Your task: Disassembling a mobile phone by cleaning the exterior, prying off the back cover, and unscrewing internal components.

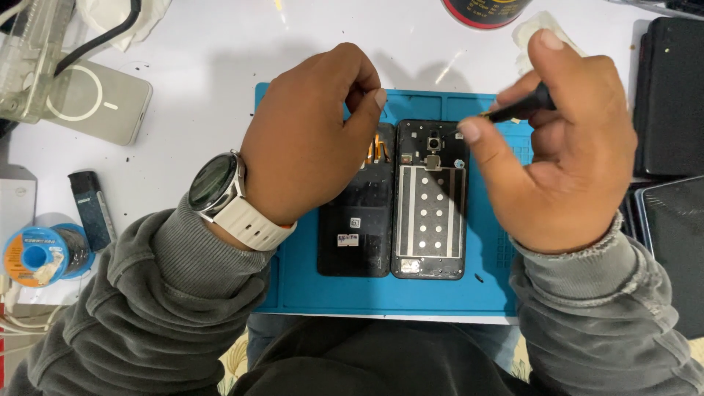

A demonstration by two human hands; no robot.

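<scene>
An opened black phone lies on a blue repair mat (440, 293). Its rear frame (430, 213), with a silver plate and camera cut-out, lies to the right of the dark screen half (355, 235), with an orange flex cable between them at the top. My left hand (308, 147) rests curled over the top of the screen half, fingers closed, a watch on its wrist. My right hand (565, 147) grips a thin black tool (517, 110) whose tip points at the frame's upper right corner.
A white charging pad (95, 103) and clear plastic box sit at the far left. A solder spool (44, 253) and a dark lighter (92, 209) lie near the left edge. Dark phones (671, 95) lie stacked at the right. A red-rimmed can (484, 11) stands at the back.
</scene>
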